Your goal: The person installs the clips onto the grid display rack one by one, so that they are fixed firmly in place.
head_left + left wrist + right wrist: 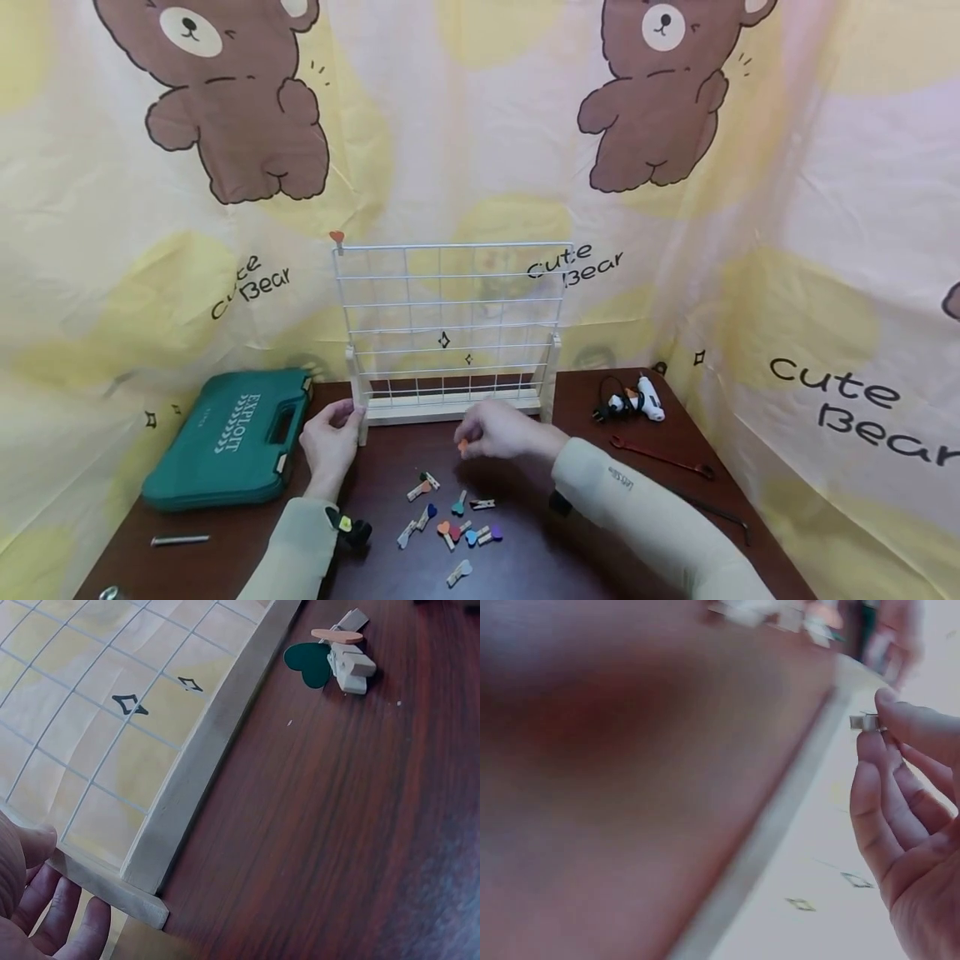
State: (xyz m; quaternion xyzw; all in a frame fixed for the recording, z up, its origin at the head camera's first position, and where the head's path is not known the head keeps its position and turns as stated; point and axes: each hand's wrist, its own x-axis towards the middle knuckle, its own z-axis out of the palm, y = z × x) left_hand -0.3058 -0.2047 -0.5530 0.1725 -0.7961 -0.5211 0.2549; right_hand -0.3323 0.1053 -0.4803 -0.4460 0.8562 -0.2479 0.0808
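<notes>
My left hand (331, 442) grips the left foot of a white wire grid rack (358, 417); the left wrist view shows thumb above and fingers below the wooden foot (112, 885). Before the rack, my right hand (504, 429) pinches a small wooden clothespin (865, 721) between thumb and forefinger. An orange piece shows at its fingertips in the head view. Another clothespin with an orange-red heart (337, 237) is clipped at the grid's top left corner. Several heart clothespins lie scattered on the table, among them a teal one (459, 502) and a pale one (459, 572).
A green tool case (225, 442) lies at the left, with a bolt (180, 540) before it. At the right are a white glue gun (647, 400), a red wrench (660, 456) and a dark bent rod (712, 508). A bear-print cloth (450, 125) hangs behind the table.
</notes>
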